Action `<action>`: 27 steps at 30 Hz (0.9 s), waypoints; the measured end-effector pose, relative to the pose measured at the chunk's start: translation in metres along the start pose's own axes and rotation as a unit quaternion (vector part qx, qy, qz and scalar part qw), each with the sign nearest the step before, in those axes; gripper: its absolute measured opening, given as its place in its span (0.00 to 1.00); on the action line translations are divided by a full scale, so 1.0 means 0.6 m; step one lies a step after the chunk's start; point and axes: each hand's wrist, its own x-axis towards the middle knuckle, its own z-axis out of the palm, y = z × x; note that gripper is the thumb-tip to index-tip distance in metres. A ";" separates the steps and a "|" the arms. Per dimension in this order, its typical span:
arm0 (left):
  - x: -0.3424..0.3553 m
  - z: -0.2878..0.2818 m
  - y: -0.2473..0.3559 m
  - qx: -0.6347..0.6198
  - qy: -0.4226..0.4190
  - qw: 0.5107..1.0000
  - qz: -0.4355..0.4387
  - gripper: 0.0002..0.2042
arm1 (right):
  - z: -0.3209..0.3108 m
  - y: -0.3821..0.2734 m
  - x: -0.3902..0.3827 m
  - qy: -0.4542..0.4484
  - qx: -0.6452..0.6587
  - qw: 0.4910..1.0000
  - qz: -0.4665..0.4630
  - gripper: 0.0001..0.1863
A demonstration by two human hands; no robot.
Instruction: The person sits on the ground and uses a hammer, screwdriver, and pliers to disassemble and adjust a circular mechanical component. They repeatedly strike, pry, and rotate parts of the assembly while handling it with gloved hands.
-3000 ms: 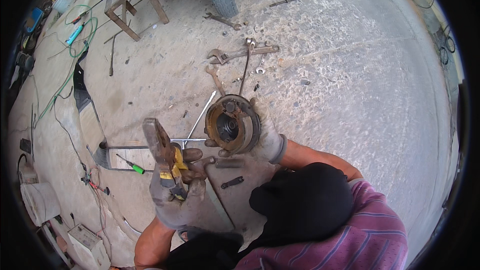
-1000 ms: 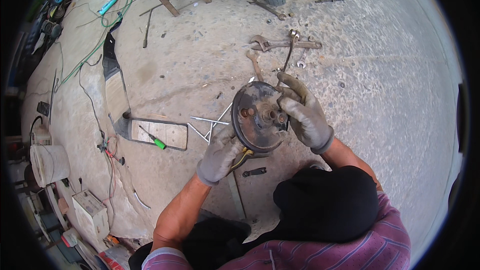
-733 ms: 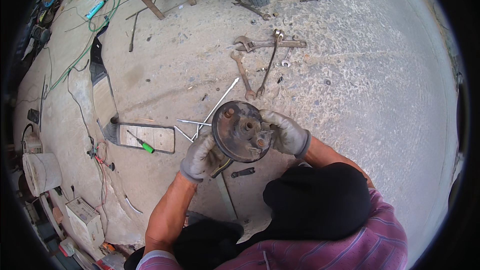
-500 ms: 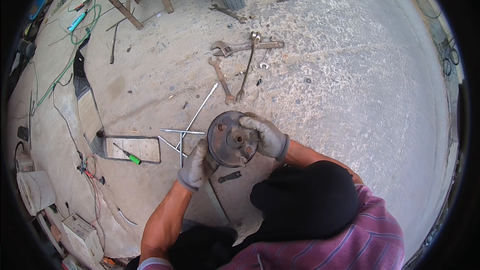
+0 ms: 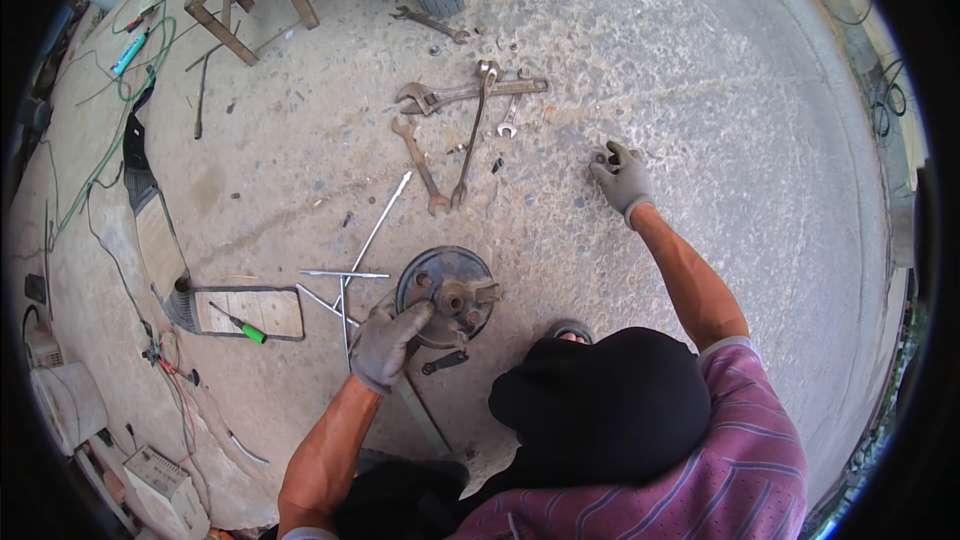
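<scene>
Currently I note round brake drum [image 5: 446, 295] flat on concrete floor [image 5: 760, 190], left hand [image 5: 388, 344] clamped on its near-left rim, apparently steadying it. Right hand [image 5: 622, 176] stretched well right-beyond drum, fingers curled onto small dark part [image 5: 601, 155]. Wrenches [image 5: 455, 130] lie beyond drum.

Bare concrete lies open across the right half of the frame, around the right hand [image 5: 622, 178]. Left of it, wrenches [image 5: 455, 135] clutter the upper middle. Thin rods [image 5: 345, 285] and a frame [image 5: 245, 312] crowd the left hand [image 5: 385, 345] at the drum [image 5: 447, 292].
</scene>
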 end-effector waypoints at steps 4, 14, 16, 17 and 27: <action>0.002 0.006 -0.001 -0.005 -0.001 1.000 -0.004 0.23 | 0.001 0.000 0.020 -0.069 -0.070 0.995 0.012 0.20; 0.005 0.003 0.005 0.032 0.036 0.999 0.011 0.22 | 0.005 0.025 0.065 -0.101 -0.043 0.994 -0.009 0.16; 0.014 -0.008 0.003 0.039 0.021 0.999 -0.010 0.21 | 0.023 0.050 0.072 -0.132 0.266 0.948 0.111 0.14; 0.000 -0.016 0.005 0.029 0.048 0.998 0.010 0.21 | 0.004 -0.052 0.048 -0.186 0.309 0.918 0.164 0.12; -0.011 -0.025 0.015 -0.025 0.044 0.998 0.028 0.20 | -0.102 -0.397 -0.128 -0.323 0.354 0.833 -0.276 0.10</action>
